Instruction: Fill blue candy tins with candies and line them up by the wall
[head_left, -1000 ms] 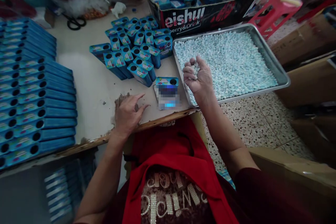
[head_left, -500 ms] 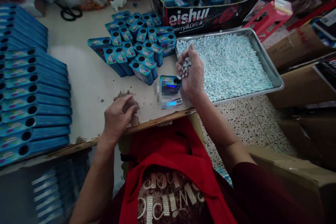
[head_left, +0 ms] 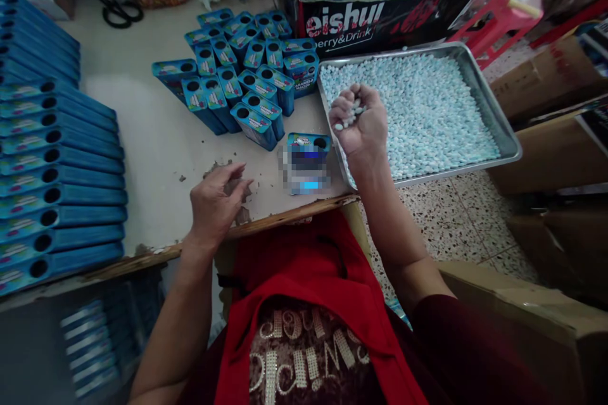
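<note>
My right hand (head_left: 360, 119) is cupped palm up around a small heap of pale candies (head_left: 350, 115), over the left side of a metal tray (head_left: 510, 139) filled with light blue candies (head_left: 427, 114). Left of the tray, one blue container (head_left: 308, 141) stands near the table's front edge, a dark round hole in its top; its lower part is blurred out. My left hand (head_left: 219, 199) rests by the worn table edge, thumb and fingers apart, holding nothing. Behind it stands a cluster of blue containers (head_left: 230, 85) with round holes in their tops.
Rows of blue containers (head_left: 85, 183) line the table's left side. Black scissors (head_left: 116, 11) and a plastic bag lie at the back. A printed carton (head_left: 346, 25) holding blue containers stands behind the tray. A red stool (head_left: 498, 22) is at the right.
My right hand has moved right, away from the single container and over the tray, still with candies in it. My left hand has hardly moved. The view has shifted slightly.
</note>
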{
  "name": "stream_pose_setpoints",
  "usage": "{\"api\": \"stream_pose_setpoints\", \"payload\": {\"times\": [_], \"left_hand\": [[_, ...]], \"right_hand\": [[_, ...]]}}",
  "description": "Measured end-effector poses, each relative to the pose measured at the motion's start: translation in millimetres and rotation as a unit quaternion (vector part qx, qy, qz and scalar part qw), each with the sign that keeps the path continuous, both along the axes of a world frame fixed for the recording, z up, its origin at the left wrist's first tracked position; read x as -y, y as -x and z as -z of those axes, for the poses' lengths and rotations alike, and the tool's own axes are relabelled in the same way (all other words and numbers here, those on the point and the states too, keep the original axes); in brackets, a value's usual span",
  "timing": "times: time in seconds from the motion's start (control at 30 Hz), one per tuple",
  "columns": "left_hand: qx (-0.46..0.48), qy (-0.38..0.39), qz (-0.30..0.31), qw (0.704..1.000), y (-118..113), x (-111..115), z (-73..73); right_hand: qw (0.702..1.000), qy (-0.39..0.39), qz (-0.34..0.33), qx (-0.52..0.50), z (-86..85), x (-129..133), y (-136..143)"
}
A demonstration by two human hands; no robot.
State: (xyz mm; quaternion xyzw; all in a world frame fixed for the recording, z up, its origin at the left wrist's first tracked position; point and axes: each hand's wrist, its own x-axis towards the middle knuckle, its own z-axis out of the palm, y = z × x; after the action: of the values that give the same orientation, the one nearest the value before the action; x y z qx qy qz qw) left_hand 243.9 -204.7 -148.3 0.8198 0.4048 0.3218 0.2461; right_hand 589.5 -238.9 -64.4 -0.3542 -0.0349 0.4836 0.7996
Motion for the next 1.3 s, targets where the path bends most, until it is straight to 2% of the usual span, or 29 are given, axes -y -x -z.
{"api": "stream_pose_setpoints", "payload": {"times": [0.1,0.17,0.23,0.33,0.4,0.5,0.6,0.7,0.8,0.93,1.07,1.17,1.3], "left_hand": [[0.020,-0.026,-0.014,0.999,-18,1,-20.9],[0.040,-0.056,-0.018,0.997,-37,-1,-38.3],[0.046,-0.093,-0.003,0.995,-60,-7,-54.8],[0.007,-0.119,0.054,0.991,-93,-18,-70.4],[-0.023,-0.100,0.084,0.991,-109,-24,-72.9],[-0.045,-0.060,0.100,0.992,-118,-30,-68.2],[-0.052,-0.042,0.095,0.993,-118,-31,-62.6],[-0.055,-0.045,0.089,0.993,-119,-32,-62.7],[-0.062,-0.048,0.094,0.993,-122,-31,-68.8],[-0.057,-0.051,0.111,0.991,-133,-24,-79.5],[-0.055,-0.055,0.125,0.989,-141,-18,-84.5],[-0.043,-0.066,0.097,0.992,-127,-20,-82.3],[-0.038,-0.066,0.034,0.997,-84,-25,-69.3]], "right_hand": [[0.991,-0.043,0.033,-0.119,13.5,12,-34],[0.986,-0.043,0.077,-0.141,29.2,24,-55],[0.993,-0.015,0.091,-0.078,45.0,37,-75],[0.991,0.050,0.040,0.117,59.8,56,-104],[0.976,0.083,0.008,0.203,62.4,69,-118],[0.965,0.106,-0.008,0.239,60.1,87,-128],[0.965,0.119,-0.024,0.234,56.2,97,-120],[0.965,0.130,-0.062,0.220,52.5,95,-103],[0.969,0.127,-0.094,0.189,48.1,87,-89],[0.973,0.131,-0.094,0.162,41.4,77,-81],[0.967,0.130,-0.125,0.182,32.1,74,-70],[0.945,0.111,-0.181,0.249,18.1,73,-52],[0.886,0.066,-0.271,0.369,-8.4,63,-25]]}}
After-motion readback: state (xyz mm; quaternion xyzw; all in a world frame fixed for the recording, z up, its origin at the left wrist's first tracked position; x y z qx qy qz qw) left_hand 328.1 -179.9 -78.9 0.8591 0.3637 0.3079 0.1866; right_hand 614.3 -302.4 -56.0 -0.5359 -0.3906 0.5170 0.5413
